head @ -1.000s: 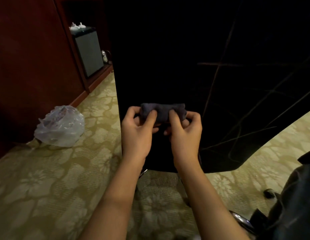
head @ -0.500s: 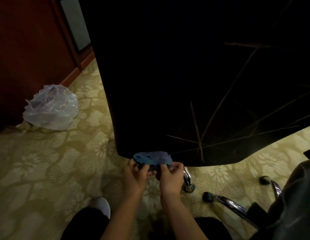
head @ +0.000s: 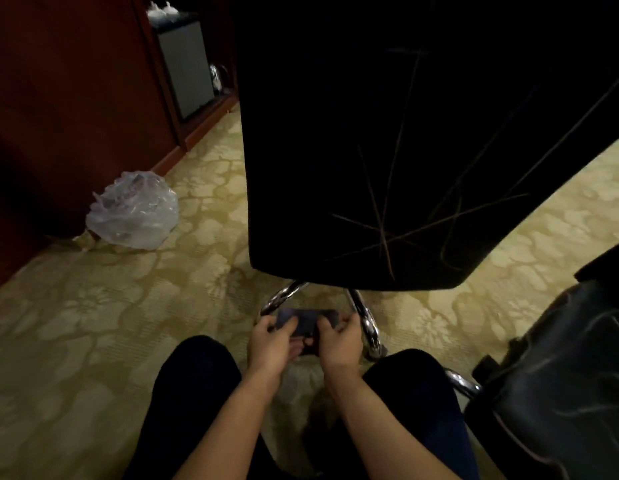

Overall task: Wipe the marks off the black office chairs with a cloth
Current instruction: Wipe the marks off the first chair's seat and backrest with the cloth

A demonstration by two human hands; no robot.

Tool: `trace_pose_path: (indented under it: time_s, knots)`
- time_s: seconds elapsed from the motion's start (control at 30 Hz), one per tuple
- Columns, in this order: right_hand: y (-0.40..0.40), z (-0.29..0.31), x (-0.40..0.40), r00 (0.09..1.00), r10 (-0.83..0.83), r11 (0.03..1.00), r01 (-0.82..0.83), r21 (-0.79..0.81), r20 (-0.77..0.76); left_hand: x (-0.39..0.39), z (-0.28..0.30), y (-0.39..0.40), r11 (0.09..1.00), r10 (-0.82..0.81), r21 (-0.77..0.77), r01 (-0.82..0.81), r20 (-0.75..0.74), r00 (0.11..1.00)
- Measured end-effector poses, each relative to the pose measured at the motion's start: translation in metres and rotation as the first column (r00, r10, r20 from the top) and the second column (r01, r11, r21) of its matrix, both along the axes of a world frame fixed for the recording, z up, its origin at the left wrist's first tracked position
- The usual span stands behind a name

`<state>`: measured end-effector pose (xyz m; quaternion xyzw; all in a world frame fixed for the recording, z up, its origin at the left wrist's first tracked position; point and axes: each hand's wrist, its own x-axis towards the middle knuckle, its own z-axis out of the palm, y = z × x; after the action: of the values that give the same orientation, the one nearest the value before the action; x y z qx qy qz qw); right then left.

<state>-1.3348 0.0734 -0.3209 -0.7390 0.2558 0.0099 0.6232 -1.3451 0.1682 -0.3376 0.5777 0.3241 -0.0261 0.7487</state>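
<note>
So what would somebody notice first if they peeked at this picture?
Probably the big black chair back filling the top middle, with thin pale marks crossing like a star near its bottom edge. Just below it, the left hand and right hand hold a small dark cloth between them. A crumpled plastic bag sits on the carpet at left.

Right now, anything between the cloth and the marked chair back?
Nothing visible. Both hands, left hand and right hand, hold the cloth just below the chair back; only open air and chrome base legs lie beside that path.
</note>
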Motion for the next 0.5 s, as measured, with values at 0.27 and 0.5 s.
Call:
trace_pose_path:
  time_s: [0.27,0.5]
  knots:
    - [-0.012,0.024,-0.004,0.976,0.067,0.961,-0.118,0.249,0.206,0.000,0.032,-0.004,0.999,-0.011,-0.027,0.017,0.200,0.980]
    - [-0.015,-0.003,0.028,0.981,0.189,0.936,-0.196,0.293,0.050,0.031,0.001,0.003,0.999,-0.002,-0.045,0.004,0.058,0.998]
